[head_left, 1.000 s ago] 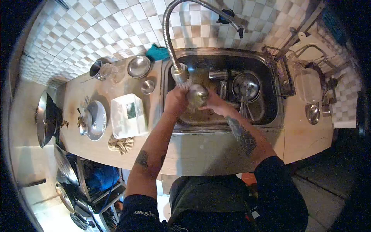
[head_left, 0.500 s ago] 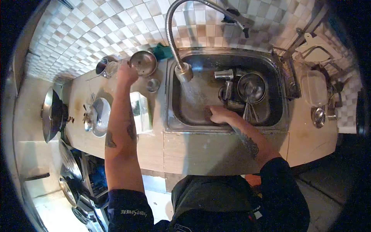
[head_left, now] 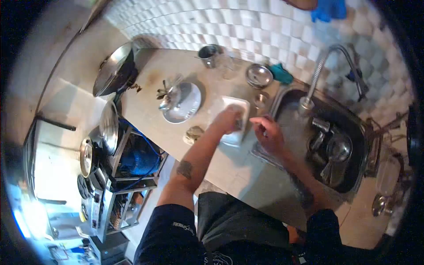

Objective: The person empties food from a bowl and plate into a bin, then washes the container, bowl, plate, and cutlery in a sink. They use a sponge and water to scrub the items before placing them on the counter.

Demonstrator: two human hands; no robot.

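My left hand (head_left: 227, 120) reaches into the white rectangular tub (head_left: 232, 139) on the counter, blurred, with its fingers bent down. Something small and dark shows beside the fingertips, but I cannot tell what it is. My right hand (head_left: 268, 136) hovers by the left rim of the sink (head_left: 264, 155), its index finger stretched toward the tub and the others loosely curled, holding nothing. Behind it stands a small clear cup (head_left: 261, 100). A shiny metal bowl (head_left: 259, 76) sits farther back, beside a green cloth (head_left: 282, 74).
Inside the sink lie a metal bowl (head_left: 339, 148) and other metalware under the flexible faucet (head_left: 314, 81). Left of the tub are a plate (head_left: 187, 106) with cutlery, a crumpled pale lump (head_left: 193, 134) and a dark metal cup (head_left: 207, 56). A wok (head_left: 115, 73) stands at far left.
The view has swung left. My left hand has come from the metal bowl at the back to the white tub, and my right hand has left the sink basin for its left rim.
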